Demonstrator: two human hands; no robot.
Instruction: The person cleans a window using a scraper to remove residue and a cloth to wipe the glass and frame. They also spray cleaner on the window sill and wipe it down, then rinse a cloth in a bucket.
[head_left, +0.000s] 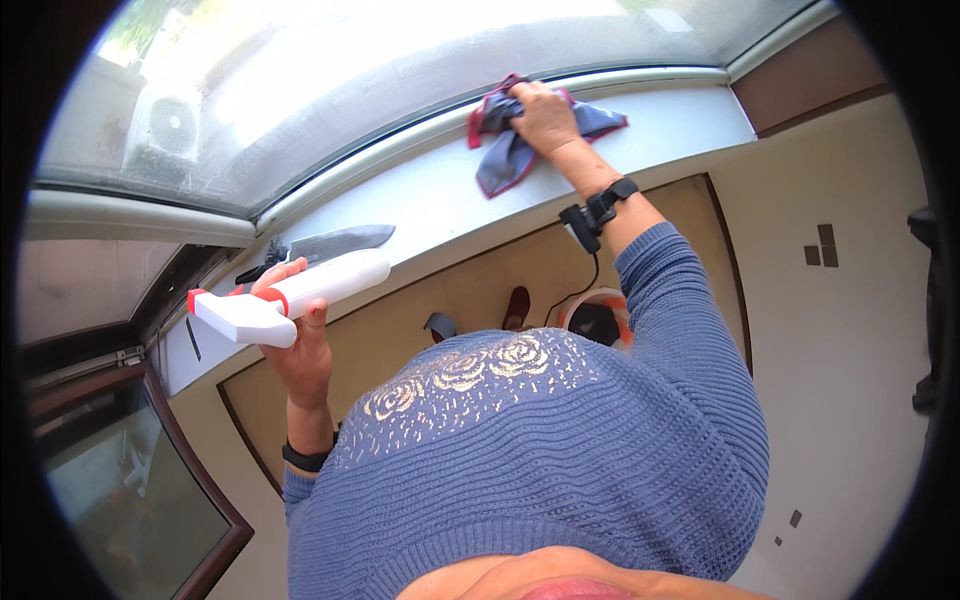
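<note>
My left hand (307, 356) grips a white spray bottle (341, 279) with a red collar and red nozzle tip. The bottle is tipped nearly level, its spray head pointing left, above the white windowsill (442, 214). On the sill just behind it lies a knife (345, 241) with a broad grey blade; its dark handle is partly hidden by my fingers. Farther right, my right hand (544, 120) holds a bunched blue-grey cloth (508, 163) with dark red edging. The cloth rests against the bottom rail of the window frame and spreads onto the sill.
A large window pane (360, 97) rises beyond the sill. At the left, a brown-framed sash (240, 534) stands open inward. Below the sill, a bucket (624, 309) with something dark inside is partly hidden by my sleeve. A cable (577, 291) hangs from my right wrist device (583, 225).
</note>
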